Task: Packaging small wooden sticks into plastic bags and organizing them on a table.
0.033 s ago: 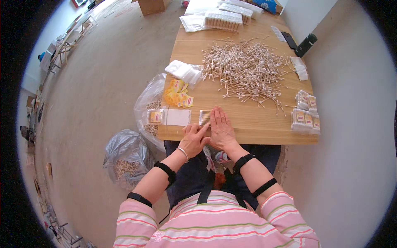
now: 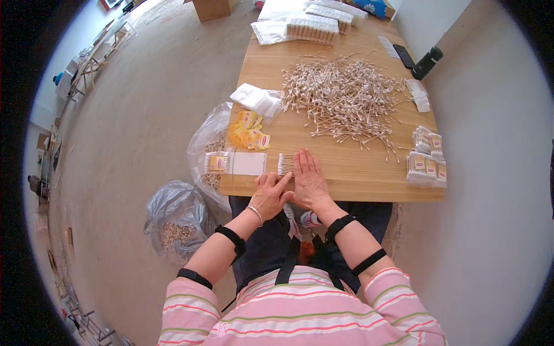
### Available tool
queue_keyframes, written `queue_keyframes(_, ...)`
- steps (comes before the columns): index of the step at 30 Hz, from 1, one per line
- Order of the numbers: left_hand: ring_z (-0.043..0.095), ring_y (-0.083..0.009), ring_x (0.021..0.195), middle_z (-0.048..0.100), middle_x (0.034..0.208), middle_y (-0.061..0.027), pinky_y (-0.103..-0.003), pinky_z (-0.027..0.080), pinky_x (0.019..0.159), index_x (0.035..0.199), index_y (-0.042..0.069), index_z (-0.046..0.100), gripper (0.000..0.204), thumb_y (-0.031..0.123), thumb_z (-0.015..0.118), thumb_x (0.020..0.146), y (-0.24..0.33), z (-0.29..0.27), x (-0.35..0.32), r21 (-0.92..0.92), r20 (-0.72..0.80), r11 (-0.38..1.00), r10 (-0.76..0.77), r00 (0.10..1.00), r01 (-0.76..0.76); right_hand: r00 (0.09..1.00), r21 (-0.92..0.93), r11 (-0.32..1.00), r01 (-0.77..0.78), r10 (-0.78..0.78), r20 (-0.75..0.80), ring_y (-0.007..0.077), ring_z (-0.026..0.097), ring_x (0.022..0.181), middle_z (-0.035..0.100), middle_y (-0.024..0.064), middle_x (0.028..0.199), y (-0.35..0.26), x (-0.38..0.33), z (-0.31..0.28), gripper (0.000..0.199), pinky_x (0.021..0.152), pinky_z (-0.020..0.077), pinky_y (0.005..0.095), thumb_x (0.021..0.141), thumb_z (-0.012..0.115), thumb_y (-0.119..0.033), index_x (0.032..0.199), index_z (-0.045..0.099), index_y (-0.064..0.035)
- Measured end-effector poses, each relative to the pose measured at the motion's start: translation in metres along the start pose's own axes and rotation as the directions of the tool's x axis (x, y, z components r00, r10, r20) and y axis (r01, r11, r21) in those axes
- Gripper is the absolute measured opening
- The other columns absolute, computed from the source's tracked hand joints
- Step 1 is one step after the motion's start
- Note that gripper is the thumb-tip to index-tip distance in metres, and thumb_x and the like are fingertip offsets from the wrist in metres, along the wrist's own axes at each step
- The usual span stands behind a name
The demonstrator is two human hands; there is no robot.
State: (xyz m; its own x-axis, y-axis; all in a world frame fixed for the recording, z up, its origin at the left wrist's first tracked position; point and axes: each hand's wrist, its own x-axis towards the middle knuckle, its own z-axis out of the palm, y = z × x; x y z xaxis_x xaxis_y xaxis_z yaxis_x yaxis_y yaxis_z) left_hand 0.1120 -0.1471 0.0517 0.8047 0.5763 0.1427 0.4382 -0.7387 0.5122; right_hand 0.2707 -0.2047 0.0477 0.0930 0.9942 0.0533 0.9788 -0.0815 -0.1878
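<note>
A small, even row of cotton swabs (image 2: pixel 285 164) lies side by side near the table's front edge. My right hand (image 2: pixel 310 180) rests flat along the row's right side, fingers stretched out and close together. At the row's near end is my left hand (image 2: pixel 270 195), its index finger pointing to the swabs and the other fingers bent. Whether that fingertip presses on them is hard to see. Left of the row lies a white card (image 2: pixel 249 164), beside a clear packet of swabs (image 2: pixel 216 163) with a yellow label. Farther back spreads a large heap of loose cotton swabs (image 2: pixel 346 98).
Yellow label cards (image 2: pixel 249 131) and white bags (image 2: pixel 257 99) lie at the left edge. Filled packets (image 2: pixel 427 166) are stacked at the right. Bagged swabs (image 2: pixel 311 29), a phone (image 2: pixel 403 56) and a dark bottle (image 2: pixel 427 63) stand farther back. A plastic bag (image 2: pixel 179 216) sits on the floor.
</note>
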Motion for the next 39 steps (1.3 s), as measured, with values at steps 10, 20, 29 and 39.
queue_keyframes(10,0.045,-0.0323,0.107,0.051,0.110,-0.0140,-0.044,0.029,0.095,0.129,0.009,0.044,0.049,0.031,0.057,0.087,0.001,0.000,0.002,0.023,0.011,1.000,0.013,1.000,-0.013,1.000,0.005,1.000,-0.003,0.003,0.023,0.0334,0.011,0.142,0.015,0.0237,0.150,0.000,0.001,-0.004,0.109,0.116,0.0084,0.0424,0.067,0.068,-0.052,0.143,0.015,0.0067)
queue_keyframes(20,0.044,-0.0312,0.106,0.050,0.110,-0.0133,-0.043,0.030,0.094,0.135,0.008,0.040,0.059,0.036,0.058,0.086,0.002,0.000,0.004,0.030,0.035,0.999,-0.023,0.999,0.022,1.000,-0.033,0.999,0.002,-0.002,0.007,0.0338,0.012,0.142,0.016,0.0235,0.150,0.000,0.000,-0.003,0.101,0.116,0.0093,0.0428,0.072,0.063,-0.049,0.142,0.018,0.0070)
queue_keyframes(29,0.044,-0.0314,0.105,0.049,0.108,-0.0134,-0.043,0.030,0.093,0.138,0.009,0.038,0.062,0.038,0.057,0.087,0.005,-0.002,0.006,0.027,0.053,0.998,-0.065,0.996,0.064,0.999,-0.062,0.998,0.017,-0.020,-0.040,0.0340,0.013,0.142,0.017,0.0232,0.150,0.002,0.001,0.004,0.097,0.116,0.0096,0.0428,0.072,0.061,-0.045,0.142,0.019,0.0075)
queue_keyframes(39,0.045,-0.0323,0.106,0.049,0.111,-0.0146,-0.044,0.028,0.095,0.139,0.010,0.036,0.064,0.038,0.058,0.086,0.004,0.001,0.010,0.013,0.055,0.995,-0.102,0.993,0.101,0.999,-0.008,1.000,0.022,-0.022,-0.036,0.0345,0.011,0.142,0.015,0.0237,0.151,0.003,0.001,0.006,0.096,0.116,0.0081,0.0428,0.072,0.060,-0.041,0.142,0.017,0.0077)
